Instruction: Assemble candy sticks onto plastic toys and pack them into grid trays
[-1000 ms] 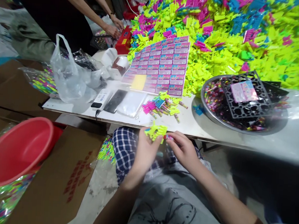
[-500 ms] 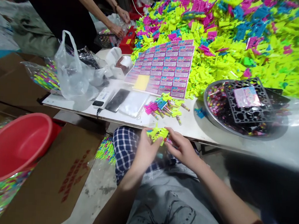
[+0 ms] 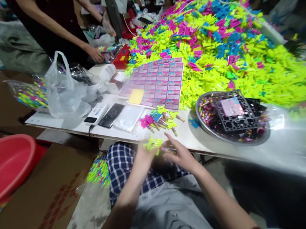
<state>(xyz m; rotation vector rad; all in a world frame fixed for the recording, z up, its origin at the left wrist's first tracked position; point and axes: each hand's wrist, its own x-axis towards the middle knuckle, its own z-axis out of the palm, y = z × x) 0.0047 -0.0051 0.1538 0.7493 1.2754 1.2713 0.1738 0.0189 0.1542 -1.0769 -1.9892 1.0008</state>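
Observation:
My left hand point(image 3: 147, 155) is closed around several bright yellow-green plastic toy pieces point(image 3: 153, 143), held just off the table's front edge above my lap. My right hand point(image 3: 183, 156) is close on the right, its index finger stretched out and its fingers apart. A small blurred thing shows by its fingers; I cannot tell whether it is touched. Just beyond my hands, on the table, lies a small heap of pink, blue and yellow toy pieces with candy tubes point(image 3: 163, 120). A clear plastic bag stack point(image 3: 128, 118) lies left of that heap.
A big pile of coloured plastic pieces point(image 3: 211, 62) covers the back. Label sheets point(image 3: 155, 83) lean against it. A metal bowl point(image 3: 199, 112) of candy tubes stands right. Left are a phone point(image 3: 111, 115), a white bag point(image 3: 65, 94), a red basin point(image 3: 5, 167) and a co-worker's hand point(image 3: 95, 54).
My right hand has drawn slightly away from the yellow-green pieces, its index finger now extended. My left hand still holds them. The view has tilted up and shifted right; the co-worker's hands have moved apart.

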